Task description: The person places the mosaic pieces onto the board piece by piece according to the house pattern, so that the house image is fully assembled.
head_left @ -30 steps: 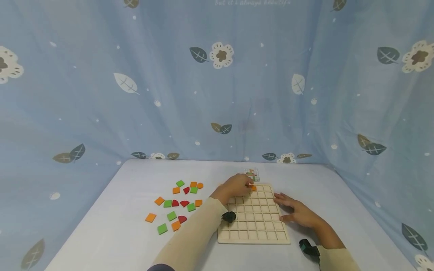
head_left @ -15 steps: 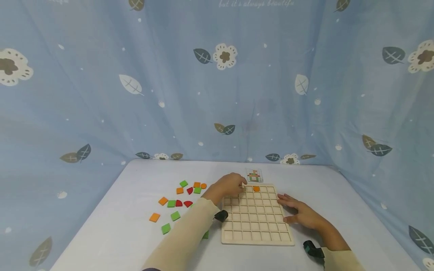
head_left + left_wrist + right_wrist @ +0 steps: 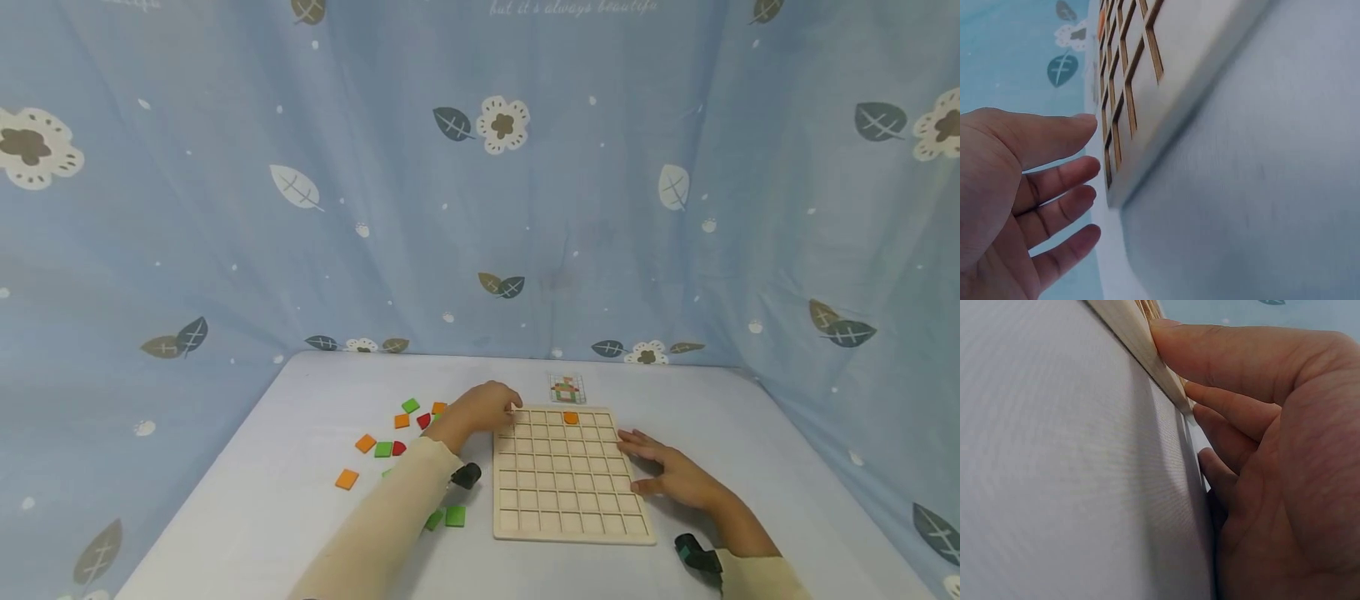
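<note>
In the head view, the grid board (image 3: 567, 502) lies at four o'clock from our left hand's (image 3: 483, 407) fingers, parted and empty; it looks nearly square, so we can name no long axis. Our left hand is nearer the loose tiles (image 3: 383, 449), at seven to nine o'clock. Our right hand (image 3: 671, 475), fingers spread, touches the board's three-o'clock edge. Since a second ago, our left fingers have withdrawn toward nine o'clock from the orange piece (image 3: 571, 418), set in the far row.

Pulled left hand (image 3: 483, 407) off orange piece (image 3: 571, 418), now fully exposed; shifted left to far-left corner of grid board (image 3: 567, 502).
</note>
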A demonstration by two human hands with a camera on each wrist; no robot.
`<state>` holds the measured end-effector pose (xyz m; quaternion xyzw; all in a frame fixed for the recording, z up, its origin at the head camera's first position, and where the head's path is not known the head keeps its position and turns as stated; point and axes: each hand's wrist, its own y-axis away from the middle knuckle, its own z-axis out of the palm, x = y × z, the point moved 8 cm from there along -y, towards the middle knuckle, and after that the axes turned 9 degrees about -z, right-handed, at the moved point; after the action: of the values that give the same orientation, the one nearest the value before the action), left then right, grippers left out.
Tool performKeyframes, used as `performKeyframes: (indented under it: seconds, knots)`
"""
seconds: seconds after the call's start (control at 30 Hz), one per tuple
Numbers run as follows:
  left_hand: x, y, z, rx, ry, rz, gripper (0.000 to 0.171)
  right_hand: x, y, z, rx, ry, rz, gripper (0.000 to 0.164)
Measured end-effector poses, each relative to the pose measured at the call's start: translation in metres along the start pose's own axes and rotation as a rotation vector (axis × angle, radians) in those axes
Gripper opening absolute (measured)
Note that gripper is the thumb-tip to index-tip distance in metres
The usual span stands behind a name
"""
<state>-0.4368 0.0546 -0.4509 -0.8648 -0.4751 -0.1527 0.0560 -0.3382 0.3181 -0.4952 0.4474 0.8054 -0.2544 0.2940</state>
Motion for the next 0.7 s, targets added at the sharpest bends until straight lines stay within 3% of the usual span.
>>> performKeyframes:
  seconds: [0.4,0.7]
  knots:
    - [-0.042,0.02,-0.01,-0.018,0.05,-0.112,0.029,0.003,0.0,0.002,0.0,0.011,0.022,0.075]
    - [-0.079,0.03,-0.021,-0.01,0.008,-0.166,0.031,-0.002,0.0,0.001,-0.006,0.01,0.008,0.074]
